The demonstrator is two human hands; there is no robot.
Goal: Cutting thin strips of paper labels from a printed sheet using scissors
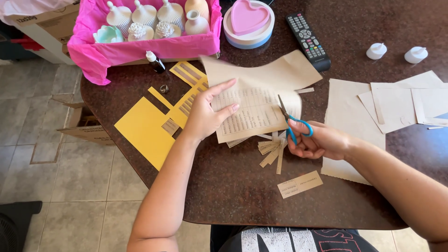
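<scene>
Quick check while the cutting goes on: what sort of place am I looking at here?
Probably a home craft table: a TV remote lies on the dark stone table, a pink-lined box holds decorative candles, and the floor is tiled.

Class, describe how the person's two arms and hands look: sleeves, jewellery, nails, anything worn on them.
Both forearms are bare, with no sleeves in view. The left hand shows no ring, watch or bracelet, and its nails are short and look unpainted. The right hand also shows nothing worn on its wrist or visible fingers.
</scene>
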